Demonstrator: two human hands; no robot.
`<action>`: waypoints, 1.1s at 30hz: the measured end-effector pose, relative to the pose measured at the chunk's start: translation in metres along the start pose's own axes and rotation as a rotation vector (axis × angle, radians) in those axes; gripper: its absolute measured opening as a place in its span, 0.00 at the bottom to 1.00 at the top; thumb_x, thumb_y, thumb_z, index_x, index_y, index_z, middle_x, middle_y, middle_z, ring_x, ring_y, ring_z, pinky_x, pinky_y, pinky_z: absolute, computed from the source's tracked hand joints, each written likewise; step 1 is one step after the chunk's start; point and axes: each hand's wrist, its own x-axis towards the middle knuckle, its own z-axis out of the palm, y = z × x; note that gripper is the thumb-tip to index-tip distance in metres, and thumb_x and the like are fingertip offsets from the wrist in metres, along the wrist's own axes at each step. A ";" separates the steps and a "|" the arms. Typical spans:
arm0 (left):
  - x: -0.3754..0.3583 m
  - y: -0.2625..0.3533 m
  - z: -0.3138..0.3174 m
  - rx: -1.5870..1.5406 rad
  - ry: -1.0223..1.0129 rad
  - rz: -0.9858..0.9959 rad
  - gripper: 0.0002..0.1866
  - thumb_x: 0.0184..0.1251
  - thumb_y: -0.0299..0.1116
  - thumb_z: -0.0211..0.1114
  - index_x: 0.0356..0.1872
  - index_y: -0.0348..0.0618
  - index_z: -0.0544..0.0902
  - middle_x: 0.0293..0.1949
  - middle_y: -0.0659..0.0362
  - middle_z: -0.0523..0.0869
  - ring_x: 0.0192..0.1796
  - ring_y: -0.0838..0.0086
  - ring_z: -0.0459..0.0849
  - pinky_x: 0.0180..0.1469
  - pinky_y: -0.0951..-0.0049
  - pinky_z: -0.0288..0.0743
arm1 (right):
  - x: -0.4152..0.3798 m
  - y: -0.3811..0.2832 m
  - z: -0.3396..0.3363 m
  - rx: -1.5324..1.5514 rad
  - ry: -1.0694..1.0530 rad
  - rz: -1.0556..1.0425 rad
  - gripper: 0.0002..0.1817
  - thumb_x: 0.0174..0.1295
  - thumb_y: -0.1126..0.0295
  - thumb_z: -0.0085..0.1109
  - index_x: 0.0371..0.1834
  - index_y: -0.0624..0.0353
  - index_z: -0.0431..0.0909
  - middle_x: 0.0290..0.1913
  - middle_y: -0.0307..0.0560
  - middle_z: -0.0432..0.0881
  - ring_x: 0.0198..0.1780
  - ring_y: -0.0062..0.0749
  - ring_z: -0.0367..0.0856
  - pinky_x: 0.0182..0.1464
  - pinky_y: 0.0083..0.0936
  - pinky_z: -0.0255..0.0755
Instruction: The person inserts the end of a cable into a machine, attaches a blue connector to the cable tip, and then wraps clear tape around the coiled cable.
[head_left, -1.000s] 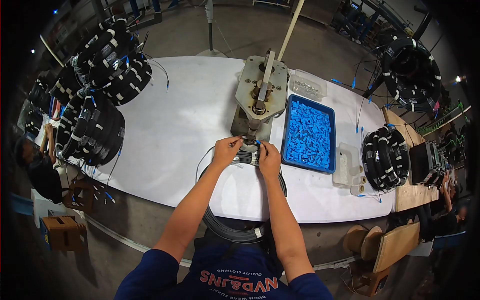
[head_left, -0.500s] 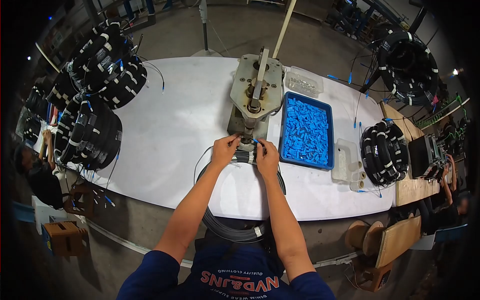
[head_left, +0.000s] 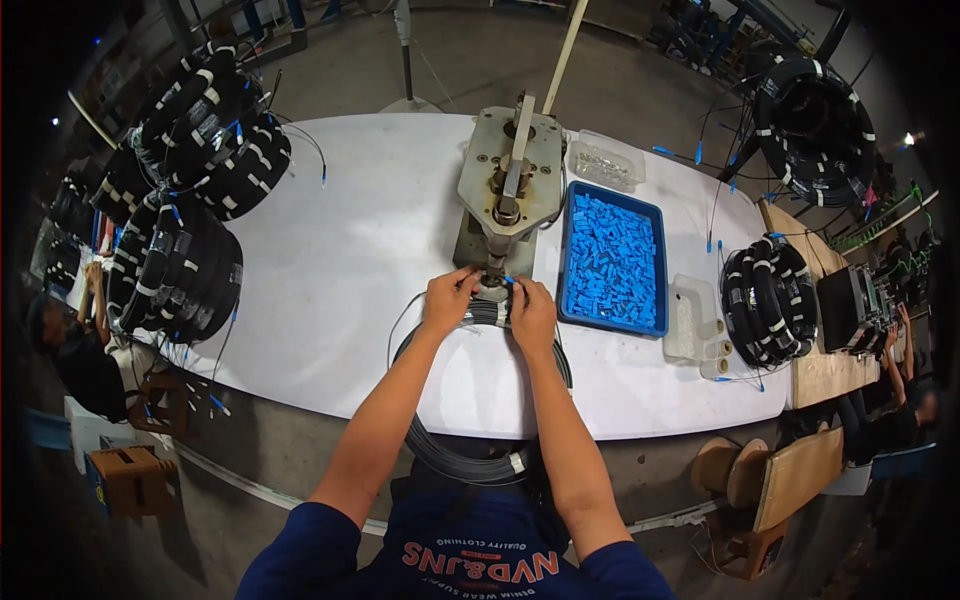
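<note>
A metal bench press (head_left: 511, 165) stands on the white table, its ram above a small base. My left hand (head_left: 452, 300) is at the left of that base, fingers pinched together; what lies between them is too small to make out. On the right side, my right hand (head_left: 532, 308) pinches a small blue connector (head_left: 509, 281) close under the ram. A coil of black cable (head_left: 470, 465) hangs over the table's front edge below my wrists, its upper part lying between my hands.
Right of the press sits a blue tray (head_left: 661, 290) of small blue parts. Clear plastic boxes (head_left: 606, 163) hold small pieces. Cable coils are stacked on the left (head_left: 190, 265) and stand at the right (head_left: 768, 303). Other people (head_left: 75, 345) sit at both sides.
My right hand has shifted very slightly left, toward the press base, with the blue connector. My left hand stays in place.
</note>
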 end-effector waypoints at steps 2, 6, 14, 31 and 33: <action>0.001 0.000 0.000 0.012 -0.005 -0.009 0.12 0.71 0.32 0.66 0.49 0.36 0.89 0.28 0.54 0.90 0.29 0.76 0.86 0.36 0.74 0.77 | 0.000 0.001 0.002 -0.030 -0.003 -0.001 0.08 0.68 0.70 0.59 0.43 0.59 0.85 0.34 0.51 0.83 0.37 0.48 0.81 0.42 0.42 0.73; 0.000 0.000 0.000 -0.019 -0.023 -0.048 0.13 0.71 0.31 0.66 0.50 0.34 0.88 0.29 0.57 0.89 0.31 0.82 0.83 0.36 0.79 0.75 | 0.000 -0.001 0.001 0.022 0.000 0.016 0.07 0.67 0.70 0.60 0.42 0.59 0.85 0.33 0.50 0.82 0.37 0.47 0.81 0.41 0.41 0.73; 0.001 0.012 0.001 0.002 -0.014 -0.040 0.13 0.72 0.31 0.66 0.50 0.33 0.88 0.28 0.58 0.89 0.31 0.82 0.82 0.37 0.79 0.75 | 0.003 -0.003 0.002 -0.003 0.034 0.011 0.06 0.67 0.69 0.62 0.41 0.58 0.85 0.32 0.49 0.80 0.36 0.45 0.80 0.40 0.41 0.72; 0.006 0.004 0.003 0.036 0.001 -0.076 0.13 0.72 0.32 0.66 0.50 0.33 0.88 0.28 0.59 0.89 0.32 0.83 0.82 0.39 0.79 0.76 | 0.007 -0.001 0.009 -0.138 0.017 0.020 0.09 0.70 0.64 0.57 0.43 0.52 0.85 0.36 0.49 0.81 0.41 0.49 0.79 0.43 0.44 0.71; 0.007 0.002 0.003 0.046 0.014 -0.029 0.12 0.73 0.34 0.65 0.48 0.39 0.90 0.28 0.56 0.90 0.30 0.79 0.85 0.37 0.76 0.78 | 0.008 -0.003 0.007 -0.131 0.012 0.024 0.09 0.70 0.64 0.57 0.43 0.52 0.85 0.36 0.49 0.80 0.41 0.49 0.79 0.44 0.44 0.71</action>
